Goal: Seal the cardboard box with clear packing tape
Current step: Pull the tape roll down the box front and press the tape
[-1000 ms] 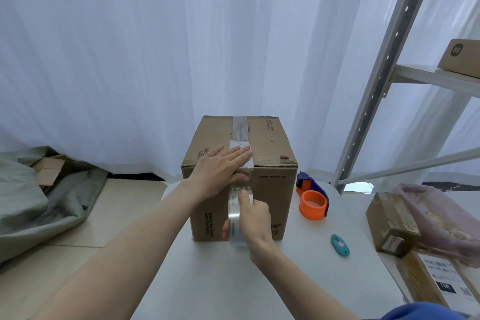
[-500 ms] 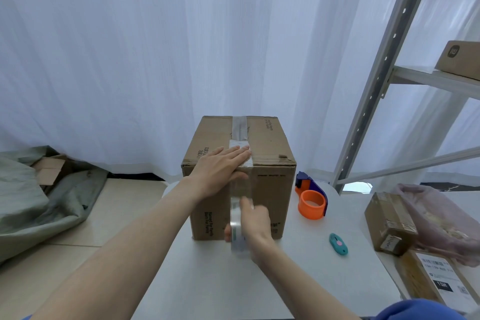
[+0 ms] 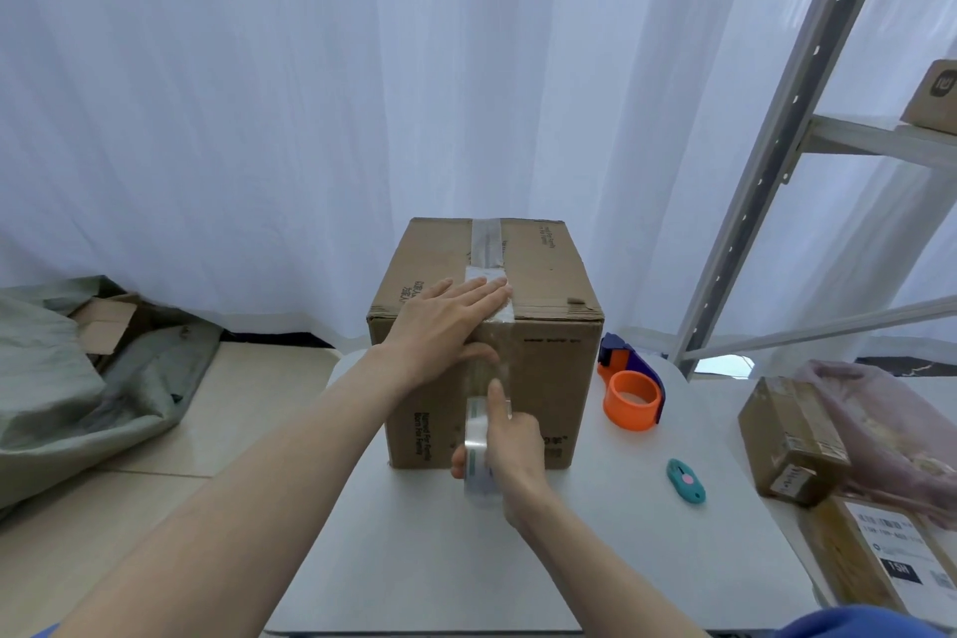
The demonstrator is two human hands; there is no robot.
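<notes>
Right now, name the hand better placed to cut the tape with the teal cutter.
Probably the left hand: it merely presses the cardboard box. The right hand, nearer the teal cutter, holds the tape roll.

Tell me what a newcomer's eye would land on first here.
The cardboard box at the table's centre, with the left hand flat on its taped top edge. In front of it, the right hand holds a clear tape roll against the box's near face. To the right stands an orange tape dispenser.
</notes>
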